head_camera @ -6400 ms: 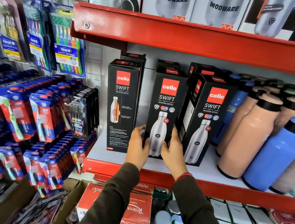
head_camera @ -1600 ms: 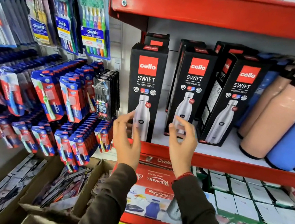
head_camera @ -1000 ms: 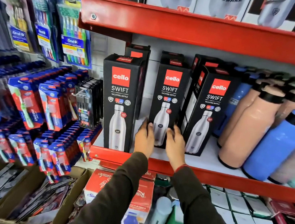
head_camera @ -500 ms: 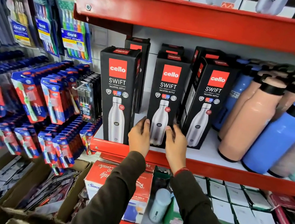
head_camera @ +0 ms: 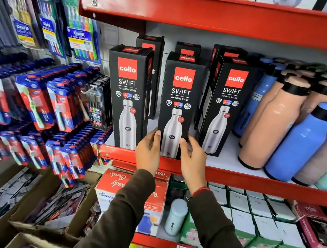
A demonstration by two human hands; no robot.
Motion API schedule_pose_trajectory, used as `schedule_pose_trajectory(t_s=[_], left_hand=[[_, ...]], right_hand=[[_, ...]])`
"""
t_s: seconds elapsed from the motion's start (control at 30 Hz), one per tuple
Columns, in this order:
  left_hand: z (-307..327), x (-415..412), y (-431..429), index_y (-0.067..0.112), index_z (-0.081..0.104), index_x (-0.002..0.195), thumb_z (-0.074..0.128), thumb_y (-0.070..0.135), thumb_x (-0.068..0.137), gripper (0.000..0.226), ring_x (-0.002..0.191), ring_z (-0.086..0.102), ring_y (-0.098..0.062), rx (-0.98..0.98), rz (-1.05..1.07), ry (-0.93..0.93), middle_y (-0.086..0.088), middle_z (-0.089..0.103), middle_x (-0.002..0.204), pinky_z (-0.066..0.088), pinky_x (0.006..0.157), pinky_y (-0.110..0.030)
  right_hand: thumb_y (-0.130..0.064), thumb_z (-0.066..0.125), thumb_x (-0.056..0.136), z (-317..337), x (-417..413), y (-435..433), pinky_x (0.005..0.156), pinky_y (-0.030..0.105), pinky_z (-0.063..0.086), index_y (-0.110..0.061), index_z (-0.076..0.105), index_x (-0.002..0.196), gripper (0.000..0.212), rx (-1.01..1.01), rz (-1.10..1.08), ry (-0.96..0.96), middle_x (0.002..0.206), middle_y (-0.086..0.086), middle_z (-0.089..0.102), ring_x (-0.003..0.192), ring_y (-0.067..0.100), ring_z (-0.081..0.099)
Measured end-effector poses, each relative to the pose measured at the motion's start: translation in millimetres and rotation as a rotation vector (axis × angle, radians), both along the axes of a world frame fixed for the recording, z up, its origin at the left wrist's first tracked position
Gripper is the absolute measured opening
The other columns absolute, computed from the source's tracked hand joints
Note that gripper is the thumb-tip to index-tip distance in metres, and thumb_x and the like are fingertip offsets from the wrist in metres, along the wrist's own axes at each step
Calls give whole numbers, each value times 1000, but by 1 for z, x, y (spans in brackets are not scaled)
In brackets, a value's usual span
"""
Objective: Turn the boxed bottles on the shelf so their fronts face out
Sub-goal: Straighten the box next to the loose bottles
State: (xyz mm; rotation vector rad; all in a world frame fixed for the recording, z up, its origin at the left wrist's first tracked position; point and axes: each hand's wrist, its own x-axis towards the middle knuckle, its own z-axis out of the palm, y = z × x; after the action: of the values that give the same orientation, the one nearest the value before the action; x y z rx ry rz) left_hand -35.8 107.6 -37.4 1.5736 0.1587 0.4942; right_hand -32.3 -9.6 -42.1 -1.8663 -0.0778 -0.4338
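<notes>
Three black Cello Swift bottle boxes stand in a front row on the red shelf (head_camera: 255, 182), fronts facing out: the left box (head_camera: 128, 89), the middle box (head_camera: 180, 92) and the right box (head_camera: 228, 95), which is angled a little. My left hand (head_camera: 148, 151) grips the lower left edge of the middle box and my right hand (head_camera: 192, 157) grips its lower right edge. The middle box stands at the shelf's front lip. More black boxes (head_camera: 150, 44) stand behind the front row, partly hidden.
Loose peach bottles (head_camera: 272, 122) and blue bottles (head_camera: 300, 143) crowd the shelf to the right. Toothbrush packs (head_camera: 35, 101) hang on the left wall. The red upper shelf (head_camera: 216, 13) sits close overhead. Boxed goods (head_camera: 250, 220) fill the shelf below.
Both hands stayed on the middle box's lower edges while it came forward to the shelf's lip. Earlier the hands left the left box, which now shows its front.
</notes>
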Motion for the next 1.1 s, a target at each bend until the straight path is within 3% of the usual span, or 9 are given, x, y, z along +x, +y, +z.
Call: schedule_pose_trajectory(t_s=[0.2, 0.3, 0.4, 0.53, 0.6, 0.7, 0.83, 0.93, 1.1], left_hand=[[2, -6, -3, 8, 57, 134, 49, 31, 101, 41, 120, 54, -10, 9, 29, 11, -7, 63, 134, 38, 100, -20], [1, -8, -9, 9, 56, 135, 49, 30, 101, 40, 125, 54, -13, -25, 62, -3, -8, 61, 136, 38, 100, -19], [-3, -13, -21, 14, 53, 137, 50, 25, 101, 38, 131, 52, -14, -85, 137, -124, -2, 58, 139, 44, 104, -19], [-3, -22, -45, 19, 53, 132, 51, 18, 100, 32, 126, 50, -17, 30, 282, -359, 1, 55, 131, 43, 108, -42], [3, -27, -62, 15, 55, 130, 50, 12, 99, 31, 121, 51, -20, 116, 289, -446, -2, 56, 127, 43, 105, -42], [14, -28, -91, 11, 53, 132, 45, 7, 101, 33, 122, 53, -15, 191, 116, -528, -2, 56, 129, 43, 106, -31], [17, -3, -127, 12, 27, 152, 36, 17, 105, 48, 147, 27, -6, 290, -153, -353, 5, 32, 156, 19, 118, -14], [19, 26, -143, 5, 16, 154, 33, 19, 105, 53, 152, 17, -19, 209, -165, -136, -9, 19, 163, 13, 125, -29], [17, 50, -144, 1, 51, 132, 36, 23, 105, 38, 128, 51, -37, 58, -129, 99, -24, 56, 135, 37, 94, -27]], right_hand=[[-28, 51, 100, 2, -8, -2, 92, 14, 43, -13, 53, 137, 40, 18, 9, -13, 115, -10, 59, 106, 2, 56], [-28, 50, 100, 0, -9, -11, 82, -3, 39, -14, 55, 135, 38, 16, 41, -7, 120, -6, 62, 107, 3, 57], [-28, 51, 100, -2, -11, -24, 81, -5, 41, -17, 55, 134, 36, 26, 52, -17, 127, 1, 61, 109, 9, 60], [-22, 52, 99, -3, -10, -51, 95, 19, 50, -21, 58, 128, 30, 78, -53, -140, 127, 1, 55, 110, 14, 59], [-22, 52, 99, -2, -5, -68, 100, 36, 50, -24, 58, 128, 30, 83, -133, -196, 124, -1, 52, 111, 16, 58], [-26, 52, 98, 2, 10, -89, 108, 42, 44, -24, 51, 133, 35, 103, -194, -225, 126, -7, 45, 124, 15, 52], [-26, 49, 100, 12, 32, -104, 118, 37, 30, -13, 37, 146, 49, 59, -164, -154, 149, 7, 39, 141, 22, 38], [-20, 45, 102, 17, 49, -109, 117, 29, 23, -6, 31, 150, 52, 51, -117, -18, 156, 14, 35, 146, 25, 32], [-20, 43, 103, 15, 58, -115, 93, 16, 29, -2, 45, 141, 42, 58, -105, 85, 145, 19, 50, 136, 31, 46]])
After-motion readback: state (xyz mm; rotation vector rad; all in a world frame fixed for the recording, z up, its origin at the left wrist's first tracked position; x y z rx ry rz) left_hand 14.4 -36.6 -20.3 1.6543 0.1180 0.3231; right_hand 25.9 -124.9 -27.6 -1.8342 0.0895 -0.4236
